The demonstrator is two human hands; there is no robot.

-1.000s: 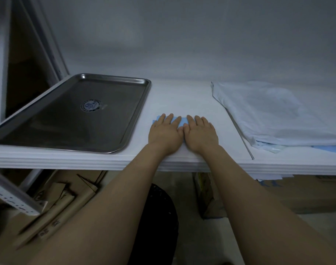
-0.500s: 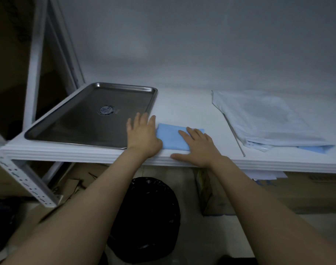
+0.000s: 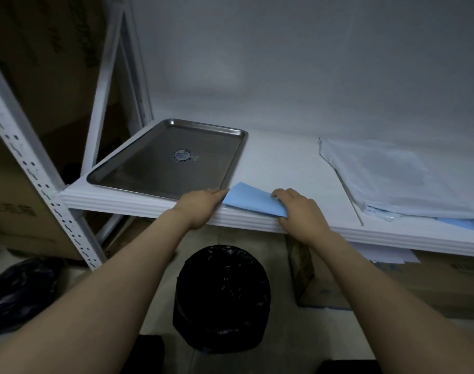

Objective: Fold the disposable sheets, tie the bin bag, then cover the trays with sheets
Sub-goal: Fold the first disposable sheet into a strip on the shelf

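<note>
Nearest to you, at the bottom of the view, a round bin lined with a black bin bag stands on the floor between your forearms; its inside is too dark to read and its mouth looks open, not tied. A second dark bag slumps on the floor at far left, partly cut off by the frame. To the right of the bin, a cardboard box sits under the shelf, its print unreadable.

Both of your hands are at the front lip of the white shelf. The folded blue sheet lies there between them, its near edge about level with the lip. Your left hand has its fingers lying close together, tips at the sheet's left corner; the thumb is hidden, so you cannot tell whether it pinches or only touches. Your right hand has its fingers curled over the sheet's right end, covering that end.

Just behind your left hand sits a steel tray, uncovered, with a round blue mark at its centre too small to read. Further right, well apart from the tray, lies a clear plastic packet of sheets, running out of frame, with a blue corner poking out beneath and a thin metal rod alongside
</note>
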